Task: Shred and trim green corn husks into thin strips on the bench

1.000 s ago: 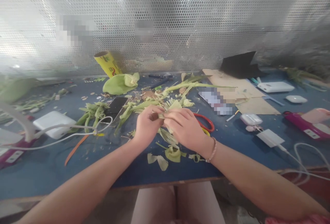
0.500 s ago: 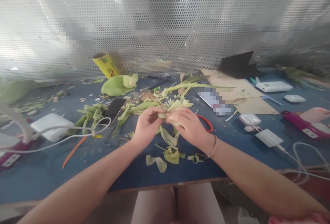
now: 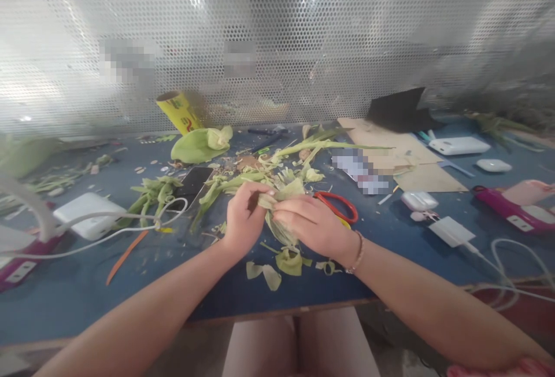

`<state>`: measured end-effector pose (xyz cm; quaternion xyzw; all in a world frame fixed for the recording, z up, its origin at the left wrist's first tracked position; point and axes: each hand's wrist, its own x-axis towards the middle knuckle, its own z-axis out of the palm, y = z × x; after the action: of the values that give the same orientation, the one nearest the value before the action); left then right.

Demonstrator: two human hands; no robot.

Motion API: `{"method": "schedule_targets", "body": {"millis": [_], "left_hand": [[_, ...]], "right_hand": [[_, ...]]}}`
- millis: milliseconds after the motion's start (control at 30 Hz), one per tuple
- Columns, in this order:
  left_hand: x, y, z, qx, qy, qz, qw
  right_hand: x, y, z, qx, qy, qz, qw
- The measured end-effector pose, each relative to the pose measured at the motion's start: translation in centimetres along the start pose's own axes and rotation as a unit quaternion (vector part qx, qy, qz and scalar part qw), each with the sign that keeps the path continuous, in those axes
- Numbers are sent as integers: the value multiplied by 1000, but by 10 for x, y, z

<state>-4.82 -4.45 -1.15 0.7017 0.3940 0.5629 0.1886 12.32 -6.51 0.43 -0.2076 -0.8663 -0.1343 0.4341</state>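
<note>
My left hand (image 3: pixel 244 219) is closed, thumb and fingers pinching a pale green leaf strip (image 3: pixel 267 200) over the middle of the table. My right hand (image 3: pixel 315 224) grips the other side of the same strip, its fingers bent over it. Below and between the hands lies a limp, wrinkled leaf piece (image 3: pixel 281 232). Cut leaf scraps (image 3: pixel 289 262) rest nearer the table edge. Just beyond my fingers are more green strips and a long stalk (image 3: pixel 323 144). A red loop handle (image 3: pixel 353 213) shows beside my right hand; the rest of that tool is partly hidden.
On the blue table (image 3: pixel 208 293), a large green leaf roll (image 3: pixel 197 146) sits by a yellow tube (image 3: pixel 180 112). A black phone (image 3: pixel 193 183) and white charger (image 3: pixel 89 213) with cables lie left. Cardboard (image 3: pixel 437 177), another charger (image 3: pixel 452 231) and a purple power strip (image 3: pixel 515 212) are right.
Both hands have come slightly nearer to me with the leaf strip, and my right hand has turned lower. More of the red loop handle now shows.
</note>
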Motion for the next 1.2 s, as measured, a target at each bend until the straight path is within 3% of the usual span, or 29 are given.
{"method": "schedule_targets", "body": {"millis": [100, 333, 500, 633, 767, 867, 933, 1000, 1067, 1200], "left_hand": [[1, 3, 0, 1, 9, 31, 999], [1, 5, -3, 51, -9, 173, 984], [2, 6, -2, 60, -16, 195, 979], [-1, 1, 0, 26, -16, 169, 985], [-1, -1, 1, 54, -40, 115, 991], [2, 3, 0, 63, -53, 177, 981], [5, 6, -1, 68, -62, 237, 967], [6, 9, -1, 86, -73, 267, 957], [6, 10, 0, 98, -69, 275, 954], [4, 9, 1, 104, -55, 249, 961]], "right_hand": [[-1, 1, 0, 12, 2, 12, 1000], [0, 1, 0, 16, 2, 0, 1000], [0, -2, 2, 80, 16, 107, 991], [0, -2, 9, 160, 35, 270, 949], [0, -1, 19, 298, 64, 380, 873], [0, 0, 22, 365, 86, 405, 834], [0, 1, 22, 358, 94, 402, 837], [1, 1, 19, 320, 86, 390, 859], [1, 1, 16, 292, 67, 378, 876], [4, 0, 12, 285, 56, 376, 880]]}}
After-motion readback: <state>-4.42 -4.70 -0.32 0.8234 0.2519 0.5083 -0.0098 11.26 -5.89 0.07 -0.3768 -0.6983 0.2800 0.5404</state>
